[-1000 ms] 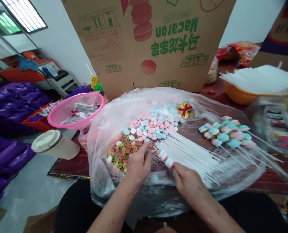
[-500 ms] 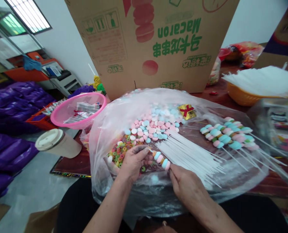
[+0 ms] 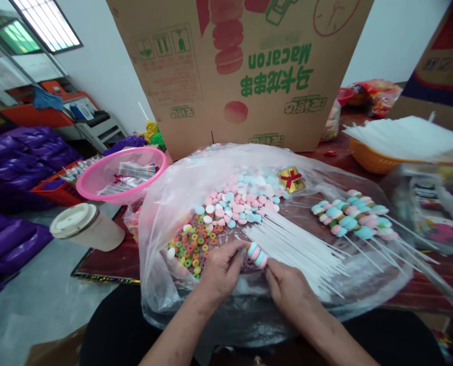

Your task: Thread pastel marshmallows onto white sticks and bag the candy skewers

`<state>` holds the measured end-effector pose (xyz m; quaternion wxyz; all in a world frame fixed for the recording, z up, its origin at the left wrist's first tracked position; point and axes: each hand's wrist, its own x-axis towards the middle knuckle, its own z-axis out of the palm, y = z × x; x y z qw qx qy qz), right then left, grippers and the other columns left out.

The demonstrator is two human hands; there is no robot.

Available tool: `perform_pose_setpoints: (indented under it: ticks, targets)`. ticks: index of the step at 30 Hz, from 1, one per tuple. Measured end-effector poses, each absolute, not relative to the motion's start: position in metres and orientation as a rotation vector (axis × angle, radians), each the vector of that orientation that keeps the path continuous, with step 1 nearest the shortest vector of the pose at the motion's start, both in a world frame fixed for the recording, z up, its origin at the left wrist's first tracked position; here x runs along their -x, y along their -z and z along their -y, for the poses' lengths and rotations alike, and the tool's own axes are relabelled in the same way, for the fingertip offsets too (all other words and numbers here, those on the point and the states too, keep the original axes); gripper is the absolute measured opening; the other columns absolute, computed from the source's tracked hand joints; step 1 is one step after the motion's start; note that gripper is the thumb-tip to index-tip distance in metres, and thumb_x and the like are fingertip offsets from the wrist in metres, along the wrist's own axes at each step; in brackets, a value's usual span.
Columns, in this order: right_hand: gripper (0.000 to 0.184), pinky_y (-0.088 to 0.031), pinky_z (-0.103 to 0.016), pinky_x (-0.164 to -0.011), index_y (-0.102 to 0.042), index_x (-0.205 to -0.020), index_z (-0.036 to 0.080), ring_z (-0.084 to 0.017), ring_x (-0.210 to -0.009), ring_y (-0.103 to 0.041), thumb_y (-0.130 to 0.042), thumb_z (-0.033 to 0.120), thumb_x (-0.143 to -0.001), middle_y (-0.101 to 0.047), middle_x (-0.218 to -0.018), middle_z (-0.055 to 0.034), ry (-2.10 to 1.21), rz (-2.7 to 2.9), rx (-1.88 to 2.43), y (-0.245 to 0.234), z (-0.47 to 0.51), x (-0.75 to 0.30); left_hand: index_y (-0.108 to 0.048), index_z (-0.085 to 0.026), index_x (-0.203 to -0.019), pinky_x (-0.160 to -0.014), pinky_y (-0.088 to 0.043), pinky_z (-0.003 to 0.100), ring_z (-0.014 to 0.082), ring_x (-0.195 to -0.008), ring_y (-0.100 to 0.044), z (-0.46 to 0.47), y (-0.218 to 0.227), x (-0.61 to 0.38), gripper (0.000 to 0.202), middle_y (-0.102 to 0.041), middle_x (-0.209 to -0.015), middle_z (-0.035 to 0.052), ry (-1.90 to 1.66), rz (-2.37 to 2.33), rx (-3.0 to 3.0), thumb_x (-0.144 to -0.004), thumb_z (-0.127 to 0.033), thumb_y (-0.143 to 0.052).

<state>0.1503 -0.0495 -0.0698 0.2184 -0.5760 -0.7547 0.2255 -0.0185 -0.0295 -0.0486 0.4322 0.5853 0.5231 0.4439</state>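
Between my hands is a candy skewer (image 3: 257, 254) threaded with blue and pink marshmallow pieces. My right hand (image 3: 293, 287) grips its lower end, fingers closed just below the bottom pink piece. At the other end my left hand (image 3: 224, 267) is closed around the top, thumb and fingers pressed together and hiding the upper pieces. Colourful ring candies (image 3: 198, 246) lie close to my left hand. Beyond them is a heap of pink, blue and white marshmallows (image 3: 236, 206). A fan of white sticks (image 3: 298, 249) lies beside my right hand, with finished-looking skewers (image 3: 354, 213) piled further right.
Clear plastic sheeting (image 3: 249, 305) lies under the candy. A large carton (image 3: 268, 66) stands behind it. On the left are a pink basket (image 3: 85, 183) and a lidded cup (image 3: 104, 234). An orange basket (image 3: 367, 156) of white sticks sits at the right.
My left hand has slid right along the skewer, closer to my right hand, and now covers its upper pieces. My right hand keeps its hold. The view has shifted slightly.
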Motion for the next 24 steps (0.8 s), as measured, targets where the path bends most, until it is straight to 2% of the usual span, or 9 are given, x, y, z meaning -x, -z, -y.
perform_pose_setpoints:
  ticks: [2,4,8,11,13,15,18,21,24]
  targets:
    - [0.024,-0.036,-0.023,-0.058,-0.061,-0.077,0.017,-0.015,-0.063,-0.057,-0.038,0.02,-0.086,-0.063,-0.068,-0.0035,-0.641,1.992,1.587,0.071,0.025,-0.154,-0.064,-0.025,-0.108,-0.082,-0.043,0.03,0.0219,-0.085,-0.062,0.012,0.044,0.024,0.032,-0.07,-0.094,0.0055,-1.062,-1.464,-1.549,-0.076,-0.023,-0.059]
    - [0.022,-0.035,-0.023,-0.058,-0.062,-0.08,0.017,-0.015,-0.064,-0.055,-0.042,0.025,-0.084,-0.064,-0.07,-0.0039,-0.604,1.916,1.66,0.07,-0.005,-0.153,-0.059,-0.023,-0.113,-0.081,-0.042,0.034,0.0242,-0.086,-0.061,-0.009,0.041,0.026,0.034,-0.068,-0.096,0.0087,-0.954,-1.793,-1.661,-0.079,-0.024,-0.054]
    - [0.018,-0.032,-0.023,-0.056,-0.064,-0.08,0.016,-0.015,-0.062,-0.053,-0.048,0.025,-0.08,-0.063,-0.068,-0.005,-0.597,1.909,1.743,0.066,-0.055,-0.139,-0.063,-0.018,-0.091,-0.079,-0.041,0.036,0.0276,-0.093,-0.057,-0.039,0.048,0.022,0.017,-0.062,-0.099,0.0134,-0.526,-2.111,-2.001,-0.078,-0.021,-0.052]
    - [0.017,-0.032,-0.023,-0.055,-0.064,-0.076,0.016,-0.014,-0.061,-0.051,-0.048,0.023,-0.079,-0.062,-0.066,-0.0035,-0.596,1.92,1.716,0.063,-0.062,-0.137,-0.063,-0.018,-0.083,-0.077,-0.041,0.033,0.0251,-0.092,-0.056,-0.043,0.054,0.023,0.013,-0.062,-0.094,0.0106,-0.56,-2.003,-2.081,-0.076,-0.017,-0.053]
    - [0.019,-0.033,-0.022,-0.056,-0.063,-0.076,0.017,-0.013,-0.06,-0.05,-0.047,0.026,-0.081,-0.06,-0.065,-0.0015,-0.648,1.883,1.658,0.058,-0.052,-0.143,-0.063,-0.019,-0.081,-0.074,-0.042,0.031,0.0216,-0.083,-0.058,-0.038,0.052,0.025,0.011,-0.062,-0.084,0.0067,-0.822,-1.893,-1.891,-0.075,-0.018,-0.055]
    - [0.021,-0.034,-0.021,-0.054,-0.061,-0.077,0.016,-0.012,-0.058,-0.048,-0.048,0.032,-0.081,-0.057,-0.064,0.0001,-0.84,1.746,1.534,0.051,-0.035,-0.149,-0.061,-0.02,-0.091,-0.063,-0.044,0.027,0.0163,-0.066,-0.058,-0.028,0.047,0.024,0.019,-0.06,-0.072,0.0013,-1.091,-1.693,-1.482,-0.073,-0.023,-0.058]
    - [0.024,-0.032,-0.02,-0.045,-0.058,-0.077,0.016,-0.009,-0.05,-0.042,-0.052,0.039,-0.079,-0.054,-0.063,0.0021,-1.214,1.433,1.274,0.041,-0.006,-0.144,-0.057,-0.02,-0.102,-0.045,-0.041,0.022,0.0107,-0.047,-0.051,-0.008,0.035,0.013,0.035,-0.057,-0.064,-0.003,-1.189,-1.313,-0.85,-0.07,-0.032,-0.063]
    - [0.025,-0.025,-0.019,-0.038,-0.053,-0.074,0.017,-0.006,-0.041,-0.032,-0.052,0.042,-0.079,-0.047,-0.054,0.0056,-1.374,1.212,1.146,0.039,0.018,-0.125,-0.06,-0.017,-0.085,-0.035,-0.034,0.018,0.0073,-0.038,-0.045,0.012,0.03,-0.003,0.031,-0.053,-0.053,-0.005,-1.148,-1.149,-0.565,-0.066,-0.04,-0.068]
    - [0.027,-0.023,-0.019,-0.036,-0.049,-0.074,0.018,-0.005,-0.039,-0.028,-0.052,0.045,-0.081,-0.039,-0.049,0.0084,-1.363,1.104,1.131,0.044,0.034,-0.109,-0.059,-0.016,-0.076,-0.031,-0.021,0.014,0.0032,-0.032,-0.034,0.027,0.031,-0.011,0.032,-0.044,-0.044,-0.0085,-1.199,-1.189,-0.578,-0.066,-0.044,-0.069]
